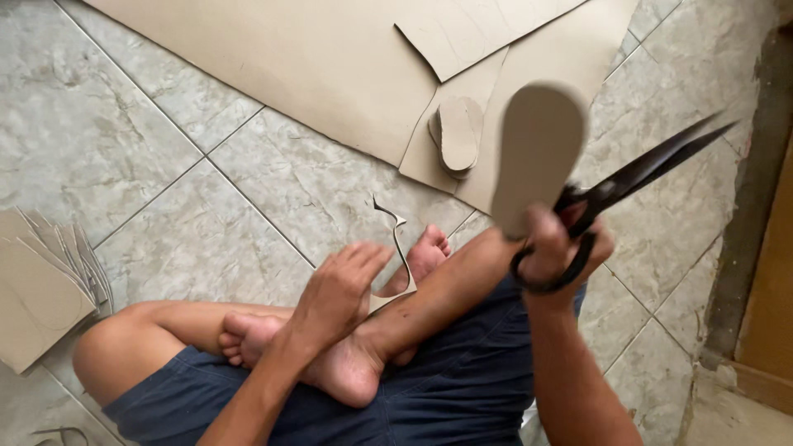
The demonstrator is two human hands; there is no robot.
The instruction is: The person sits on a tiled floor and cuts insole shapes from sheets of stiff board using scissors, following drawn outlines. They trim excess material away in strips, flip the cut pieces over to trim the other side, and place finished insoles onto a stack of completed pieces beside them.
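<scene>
I sit cross-legged on a tiled floor. My right hand (562,248) grips large black scissors (636,177), blades pointing up and right, and also holds an oval sole-shaped cardboard cutout (537,153) upright. My left hand (339,289) rests over my ankle, fingers on a thin curved cardboard offcut (399,248) that stands between my feet. A small stack of sole-shaped cutouts (457,134) lies on the floor beyond my feet.
Large cardboard sheets (289,58) with cut-out edges cover the floor ahead. A pile of cardboard pieces (41,289) lies at the left. A wooden door frame (768,289) runs along the right edge.
</scene>
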